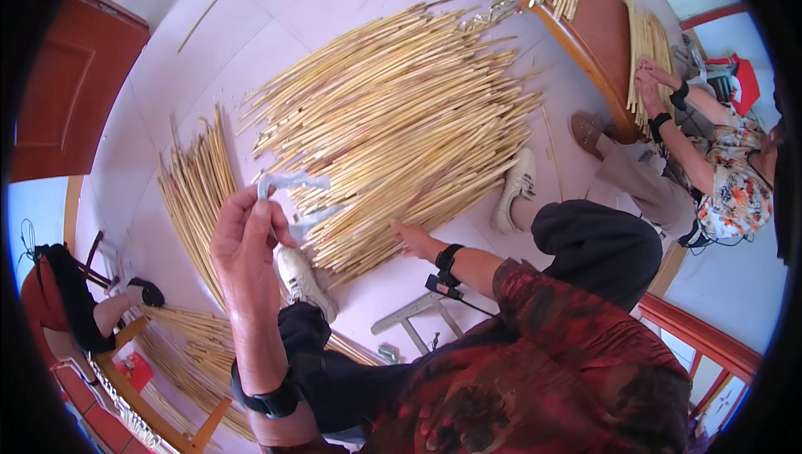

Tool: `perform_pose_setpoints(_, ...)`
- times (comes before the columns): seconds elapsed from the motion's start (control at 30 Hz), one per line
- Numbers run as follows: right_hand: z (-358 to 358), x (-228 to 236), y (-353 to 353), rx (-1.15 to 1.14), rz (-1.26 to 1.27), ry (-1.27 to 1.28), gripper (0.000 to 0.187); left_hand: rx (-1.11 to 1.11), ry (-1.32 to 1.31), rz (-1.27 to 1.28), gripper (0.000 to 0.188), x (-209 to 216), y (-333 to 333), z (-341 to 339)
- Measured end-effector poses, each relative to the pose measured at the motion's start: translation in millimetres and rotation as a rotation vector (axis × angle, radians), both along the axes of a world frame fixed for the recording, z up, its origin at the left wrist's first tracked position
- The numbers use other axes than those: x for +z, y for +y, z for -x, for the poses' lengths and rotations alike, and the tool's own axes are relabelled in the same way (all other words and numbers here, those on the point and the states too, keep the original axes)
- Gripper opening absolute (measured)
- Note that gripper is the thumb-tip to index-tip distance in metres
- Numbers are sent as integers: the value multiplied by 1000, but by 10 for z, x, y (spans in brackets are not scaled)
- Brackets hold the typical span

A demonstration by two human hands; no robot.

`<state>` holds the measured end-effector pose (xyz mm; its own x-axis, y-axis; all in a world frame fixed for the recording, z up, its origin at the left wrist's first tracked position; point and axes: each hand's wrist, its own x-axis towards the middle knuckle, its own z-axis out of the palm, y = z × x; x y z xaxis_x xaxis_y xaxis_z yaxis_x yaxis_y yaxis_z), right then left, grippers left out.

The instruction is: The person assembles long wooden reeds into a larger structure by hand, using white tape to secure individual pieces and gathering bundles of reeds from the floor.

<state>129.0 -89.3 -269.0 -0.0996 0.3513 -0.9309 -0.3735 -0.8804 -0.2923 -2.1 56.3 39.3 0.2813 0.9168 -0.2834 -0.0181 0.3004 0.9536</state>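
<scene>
My left hand (248,224) is raised, with thumb and fingers pinched on a limp, pale grey-white strip (296,180) of cloth or plastic. One end of the strip loops over the fingers and another hangs to the right, above the sticks. A wide pile of long, thin, straw-coloured sticks (393,128) lies on the floor in front of me. At its near edge, my right hand (409,239) reaches in with fingers stretched toward the sticks. No object shows in it; whether the fingertips touch the sticks is hard to tell.
More sticks (196,182) lie in a bundle at left. My shoes (301,283) flank the pile's near side. A grey metal stool-like frame (418,316) stands below my right arm. At right, another person's hands (652,86) handle sticks beside a wooden table (597,45).
</scene>
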Motion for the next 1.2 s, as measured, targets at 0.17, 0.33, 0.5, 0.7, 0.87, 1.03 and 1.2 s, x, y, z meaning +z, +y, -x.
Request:
perform_pose_setpoints(0.17,-15,-166,198,-371,14,76,66,17,31,-17,16,-41,-48,-60)
perform_pose_setpoints(0.33,-130,-119,322,-322,-61,55,66,26,31,-28,17,-17,-98,-76)
perform_pose_setpoints(0.5,-484,-206,228,97,-263,24,64,12,14,-35,17,-7,-101,-60)
perform_pose_setpoints(0.7,-735,-21,393,624,-441,-394,23,1,-26,-18,17,-7,-28,-23)
perform_pose_setpoints(0.87,-1195,201,613,213,-720,-983,9,58,-88,-69,17,52,25,11)
perform_pose_setpoints(1.03,-1433,369,902,722,-694,-1435,10,134,-113,-77,17,65,48,70)
perform_pose_setpoints(1.2,-1395,461,970,1163,-682,-1452,15,122,-91,-64,18,82,85,143)
